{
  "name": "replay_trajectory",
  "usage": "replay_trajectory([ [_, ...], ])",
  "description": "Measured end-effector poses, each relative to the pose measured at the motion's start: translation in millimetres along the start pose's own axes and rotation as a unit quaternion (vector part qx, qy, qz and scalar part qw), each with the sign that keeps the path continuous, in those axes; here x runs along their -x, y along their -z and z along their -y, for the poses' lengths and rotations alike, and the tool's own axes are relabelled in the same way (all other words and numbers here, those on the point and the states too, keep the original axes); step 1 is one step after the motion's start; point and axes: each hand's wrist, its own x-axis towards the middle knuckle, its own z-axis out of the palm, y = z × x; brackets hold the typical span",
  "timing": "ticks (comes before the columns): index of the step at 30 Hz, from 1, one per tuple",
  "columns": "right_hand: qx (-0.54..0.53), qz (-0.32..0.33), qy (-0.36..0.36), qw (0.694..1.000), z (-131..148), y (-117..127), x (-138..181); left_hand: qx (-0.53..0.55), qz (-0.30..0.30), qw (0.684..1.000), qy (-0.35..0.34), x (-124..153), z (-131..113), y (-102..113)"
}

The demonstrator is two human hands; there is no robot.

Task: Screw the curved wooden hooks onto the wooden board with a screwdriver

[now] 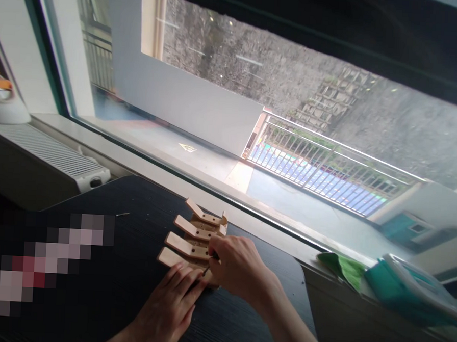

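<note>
A light wooden piece (182, 241) lies on the dark table, with several angled slats side by side and dark holes in them. My left hand (171, 300) presses on its near end, fingertips on the nearest slat, steadying it. My right hand (239, 266) is closed around a screwdriver (206, 272); a bit of dark handle and a thin shaft show between its fingers. The shaft points down at the near slat, close to my left fingertips. Its tip and any screw there are hidden. The right side of the wooden piece is partly behind my right hand.
The dark table (127, 268) stands against a window ledge (162, 180). A small thin bit (122, 214) lies on it, and a pixelated patch covers its left. A white radiator (61, 149) is at left. At right are a green cloth (344, 269) and a teal box (402, 292).
</note>
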Motion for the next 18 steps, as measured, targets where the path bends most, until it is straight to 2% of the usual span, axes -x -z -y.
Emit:
replay_trajectory([
  [4, 0.007, 0.023, -0.002, 1.0, 9.5, 1.7, -1.2, 0.017, -0.006, 1.0, 0.007, -5.3, -0.2, -0.3],
  [9, 0.014, 0.079, 0.004, 0.997, 19.5, 16.6, -6.8, -0.004, -0.01, 1.0, 0.017, -8.3, 1.6, 0.9],
  [13, -0.001, 0.146, 0.017, 0.989, 12.2, 24.3, -9.1, -0.035, 0.013, 0.999, 0.007, -6.0, 2.6, -3.6],
  [18, 0.022, 0.157, 0.037, 0.987, 1.7, 23.3, -16.1, -0.051, 0.03, 0.998, 0.019, -2.4, -0.5, -12.3],
])
